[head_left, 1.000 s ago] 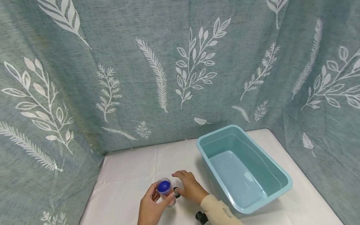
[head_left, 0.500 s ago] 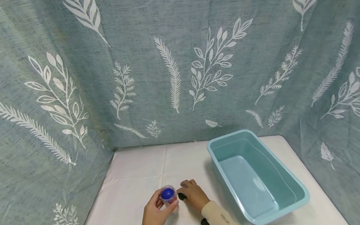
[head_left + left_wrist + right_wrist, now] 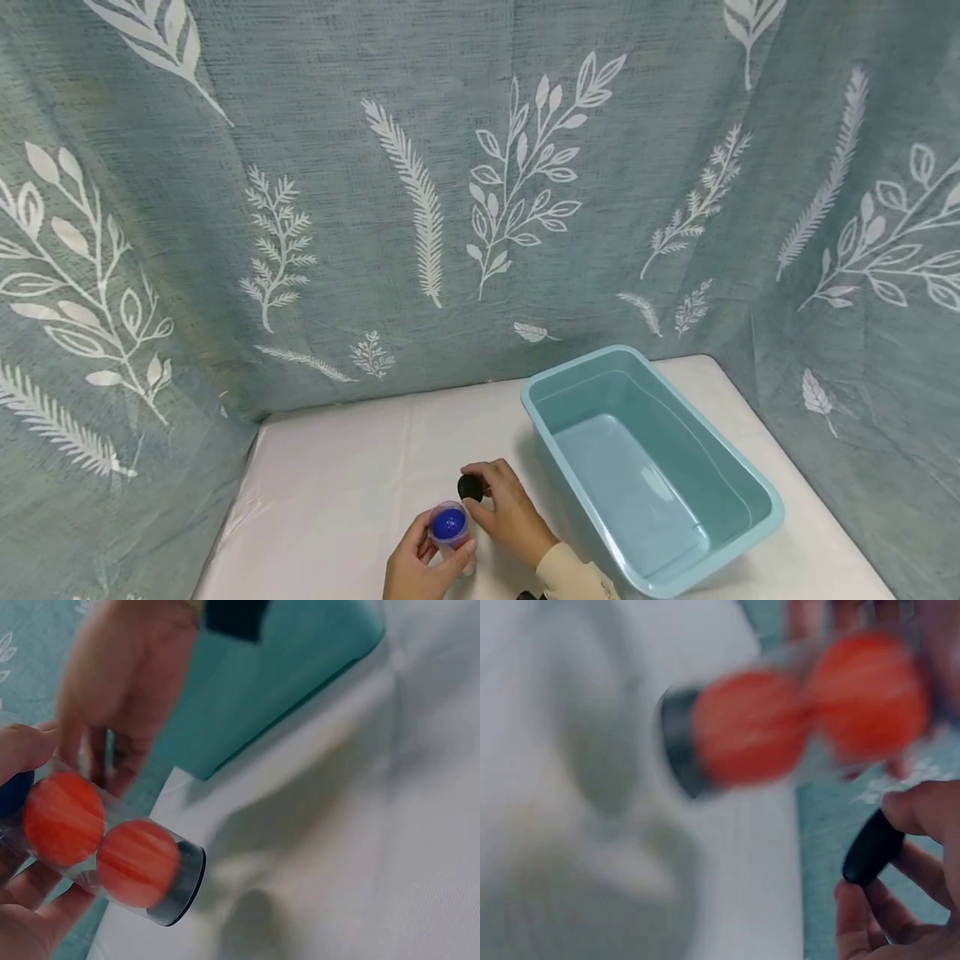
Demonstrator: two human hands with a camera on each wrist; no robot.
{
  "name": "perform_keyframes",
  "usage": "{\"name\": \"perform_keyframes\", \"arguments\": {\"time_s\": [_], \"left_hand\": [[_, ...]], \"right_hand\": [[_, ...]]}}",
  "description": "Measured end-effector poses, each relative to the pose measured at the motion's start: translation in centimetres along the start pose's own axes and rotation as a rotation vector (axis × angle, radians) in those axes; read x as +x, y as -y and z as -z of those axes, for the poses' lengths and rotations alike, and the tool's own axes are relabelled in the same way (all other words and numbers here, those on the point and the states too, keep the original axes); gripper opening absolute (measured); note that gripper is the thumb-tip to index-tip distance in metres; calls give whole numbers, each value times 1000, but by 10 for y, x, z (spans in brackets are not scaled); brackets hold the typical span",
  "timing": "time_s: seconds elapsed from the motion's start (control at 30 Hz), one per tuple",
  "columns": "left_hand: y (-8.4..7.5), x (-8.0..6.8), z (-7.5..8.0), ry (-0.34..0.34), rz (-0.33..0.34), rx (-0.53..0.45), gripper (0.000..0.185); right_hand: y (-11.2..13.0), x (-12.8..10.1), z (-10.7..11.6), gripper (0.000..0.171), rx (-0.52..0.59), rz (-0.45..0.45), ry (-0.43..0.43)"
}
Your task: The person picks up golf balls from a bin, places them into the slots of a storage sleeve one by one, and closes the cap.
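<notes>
- The left hand [image 3: 420, 567] is gripping a clear plastic tube [image 3: 105, 855] around its wall, holding it just above the white tablecloth [image 3: 337, 483] near the front edge.
- The tube is holding two orange balls [image 3: 137, 861] stacked toward its black base cap [image 3: 184, 885], with a blue ball [image 3: 448, 523] sitting at the open mouth.
- The right hand [image 3: 510, 512] is pinching a black lid [image 3: 470, 487] between thumb and fingers, just beside the tube's mouth.
- Handling judgement: the tube is appearing light and thin-walled, likely flexing under a hard squeeze; the smooth wall is probably slippery.
- Recommended hold: wrap the fingers around the middle of the wall, keeping the mouth upward so the balls are not rolling out.
- The lid is looking small and rigid; an edge pinch is suiting it.
- A teal plastic tub [image 3: 761, 487] is standing on the tablecloth to the right, apart from both hands.
</notes>
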State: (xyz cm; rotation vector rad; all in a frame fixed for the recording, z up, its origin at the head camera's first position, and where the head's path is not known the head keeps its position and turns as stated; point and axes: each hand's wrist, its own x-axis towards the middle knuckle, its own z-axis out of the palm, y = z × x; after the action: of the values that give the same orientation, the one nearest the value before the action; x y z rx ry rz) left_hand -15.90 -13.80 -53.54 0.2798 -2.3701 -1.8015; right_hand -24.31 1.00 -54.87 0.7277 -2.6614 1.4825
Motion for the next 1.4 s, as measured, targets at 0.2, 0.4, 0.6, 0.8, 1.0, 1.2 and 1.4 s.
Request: {"name": "perform_keyframes", "arguments": {"time_s": [0.2, 0.4, 0.6, 0.8, 1.0, 1.2, 1.4], "left_hand": [[4, 3, -3, 0, 5, -6, 57], [11, 7, -8, 23, 14, -24, 58], [19, 7, -16, 34, 34, -16, 58], [26, 4, -21, 59, 34, -38, 56], [31, 0, -25, 82, 14, -53, 55], [35, -3, -26, 92, -23, -23, 59], [38, -2, -29, 91, -21, -33, 55]], "right_hand": [[22, -1, 8, 36, 185, -9, -71], [33, -3, 17, 37, 295, 18, -96], [45, -10, 22, 33, 415, 41, -113], [30, -21, 15, 30, 507, 48, -73], [19, -36, 10, 28, 413, 139, -118], [7, -46, 5, 27, 267, 341, -172], [-5, -51, 1, 29, 179, 404, -163]]}}
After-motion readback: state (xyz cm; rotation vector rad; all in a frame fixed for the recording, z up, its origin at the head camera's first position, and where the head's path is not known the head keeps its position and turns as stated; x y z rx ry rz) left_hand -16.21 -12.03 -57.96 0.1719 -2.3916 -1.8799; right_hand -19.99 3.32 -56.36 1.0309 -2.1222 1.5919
